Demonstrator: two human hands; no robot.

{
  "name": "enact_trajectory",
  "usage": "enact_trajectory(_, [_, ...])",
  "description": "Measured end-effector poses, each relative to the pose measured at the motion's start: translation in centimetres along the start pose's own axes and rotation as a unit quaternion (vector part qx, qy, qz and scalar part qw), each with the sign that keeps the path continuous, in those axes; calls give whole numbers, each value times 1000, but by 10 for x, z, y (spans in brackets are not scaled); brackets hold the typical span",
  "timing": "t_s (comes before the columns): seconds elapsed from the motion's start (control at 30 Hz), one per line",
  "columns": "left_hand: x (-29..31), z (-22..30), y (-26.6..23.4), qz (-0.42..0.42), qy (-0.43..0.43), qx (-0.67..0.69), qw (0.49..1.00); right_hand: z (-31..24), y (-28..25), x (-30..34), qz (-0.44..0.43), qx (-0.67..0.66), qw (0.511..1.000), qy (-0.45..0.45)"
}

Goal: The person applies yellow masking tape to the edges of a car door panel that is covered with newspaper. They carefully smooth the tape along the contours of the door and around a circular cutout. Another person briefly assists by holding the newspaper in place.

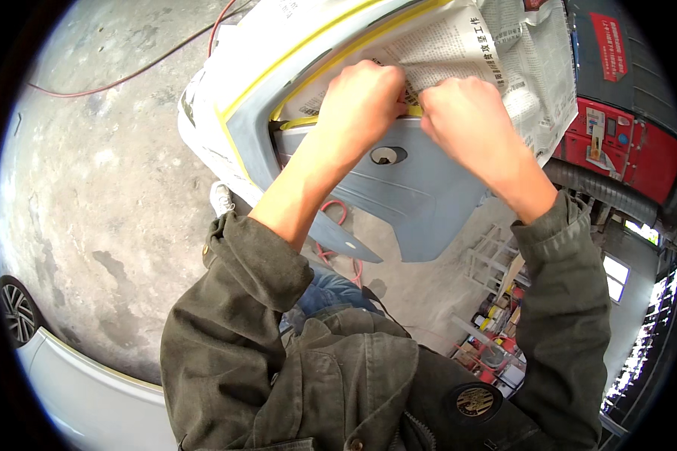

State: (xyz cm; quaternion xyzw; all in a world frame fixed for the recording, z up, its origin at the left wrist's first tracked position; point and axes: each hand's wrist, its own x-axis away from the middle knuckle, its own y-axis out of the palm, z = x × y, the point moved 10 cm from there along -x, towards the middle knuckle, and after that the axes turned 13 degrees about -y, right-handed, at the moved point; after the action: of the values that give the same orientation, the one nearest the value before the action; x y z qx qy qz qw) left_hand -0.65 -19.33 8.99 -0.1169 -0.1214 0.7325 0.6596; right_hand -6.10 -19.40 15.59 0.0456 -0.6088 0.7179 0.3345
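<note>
Both my hands are over a grey car body panel [429, 192] with an oval hole in it. Along its upper edge runs yellow masking tape [302, 122], beside newspaper [440, 49] that covers the opening behind. My left hand [362, 101] is closed at this taped edge, knuckles up. A short gap to the right, my right hand [462, 113] is also closed at the same edge. A bit of yellow tape shows between the two hands, and both seem to pinch it. My fingertips are mostly hidden behind the knuckles.
A grey curved frame [248, 128] edged with yellow tape rises left of the panel. A red hose [113, 89] crosses the concrete floor [90, 188]. A red machine [658, 161] stands at right, cluttered shelves [496, 331] lower right, a pale car [98, 391] lower left.
</note>
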Motion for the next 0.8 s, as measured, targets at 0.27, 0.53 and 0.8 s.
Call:
enact_trajectory(0.27, [0,5,4,12,10,-58,998,-13,-14,39,220,13,975,-27])
enact_trajectory(0.53, [-6,6,8,-24,-32,12,999,16,-81,132,444,-139,877,118])
enact_trajectory(0.8, [-8,34,20,-14,39,-28,999,10,-58,186,449,-230,829,240])
